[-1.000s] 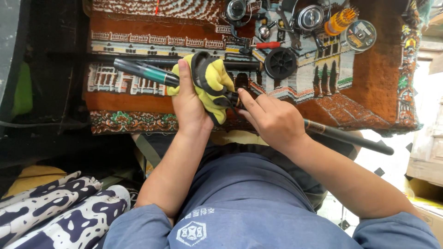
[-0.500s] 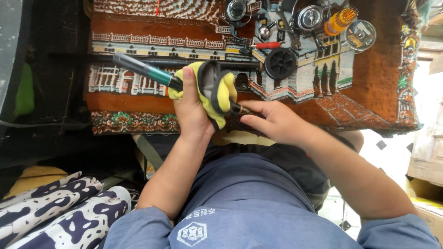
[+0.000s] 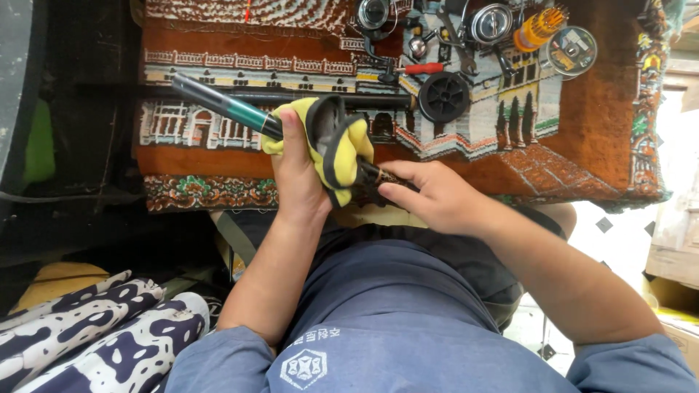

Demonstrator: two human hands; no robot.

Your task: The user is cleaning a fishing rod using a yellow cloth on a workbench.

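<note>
My left hand point(image 3: 297, 171) grips a yellow cloth point(image 3: 342, 145) wrapped around a dark rod-like tool point(image 3: 226, 105) with a green-and-black shaft that sticks out up and to the left. A black loop lies over the cloth. My right hand point(image 3: 429, 196) closes on the dark lower end of the same tool, just right of the cloth, over the near edge of a patterned brown rug point(image 3: 575, 153).
On the rug's far side lie a black wheel-shaped part point(image 3: 444, 96), a red-handled screwdriver point(image 3: 422, 68), round metal parts point(image 3: 491, 23), an orange cylinder point(image 3: 537, 29) and a clear round lid point(image 3: 571, 51). Rolled spotted fabric point(image 3: 95, 327) sits at the lower left. Cardboard boxes point(image 3: 673, 247) stand at right.
My right hand has slid left along the tool toward the cloth, covering the long rod end that stuck out to the right. My left hand has turned the cloth slightly.
</note>
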